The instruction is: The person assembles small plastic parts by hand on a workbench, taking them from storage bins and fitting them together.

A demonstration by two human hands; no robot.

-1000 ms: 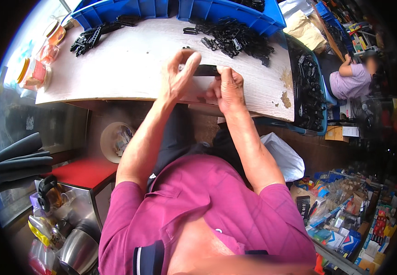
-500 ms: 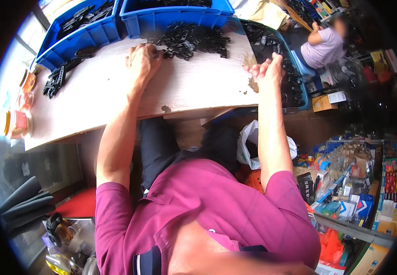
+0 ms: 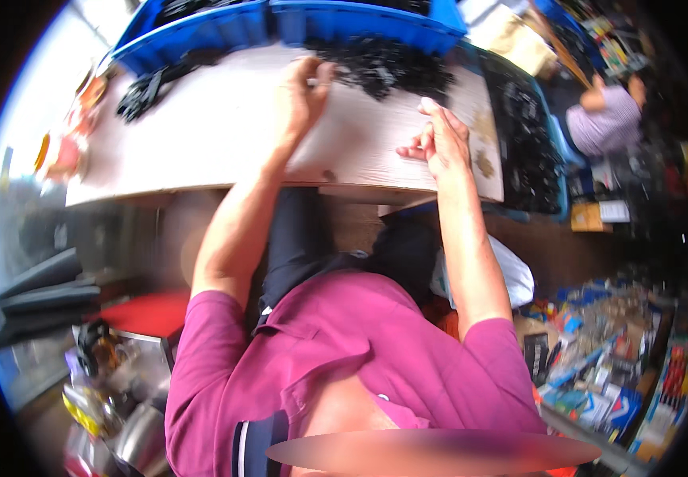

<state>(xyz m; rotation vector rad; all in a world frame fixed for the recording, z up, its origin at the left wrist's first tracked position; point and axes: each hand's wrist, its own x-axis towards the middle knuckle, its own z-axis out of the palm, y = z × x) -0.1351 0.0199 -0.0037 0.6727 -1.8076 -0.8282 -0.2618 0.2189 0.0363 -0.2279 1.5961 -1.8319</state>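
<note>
Left hand (image 3: 301, 97) is over the table (image 3: 201, 143), just beside the left end of the loose pile of black parts (image 3: 396, 70). Its fingers are bent, thumb and fingertips near each other; blur hides the gap, so can't tell if it has a part. Right hand (image 3: 447, 145) is in front of the pile's right side, fingers loosely spread and half bent, nothing visible in it.

Pile sits in front of the right blue bin (image 3: 368, 25). Second heap of black strips (image 3: 153, 86) is by the left blue bin (image 3: 193, 41), apart from the pile.

Risks, my read:
- Parts look tangled. A pinch could drag up neighbours or get two at once.
- Dark on dark, heavy overlap: easy to grab a wrong end or misjudge orientation.
- Right forearm angles over the table's front edge; a sleeve-side bump there seems minor, but a loose part swept that way could drop off.
- Tub (image 3: 562, 191) of similar black parts stands right beside the table. A stray part falling in would be hard to spot.
</note>
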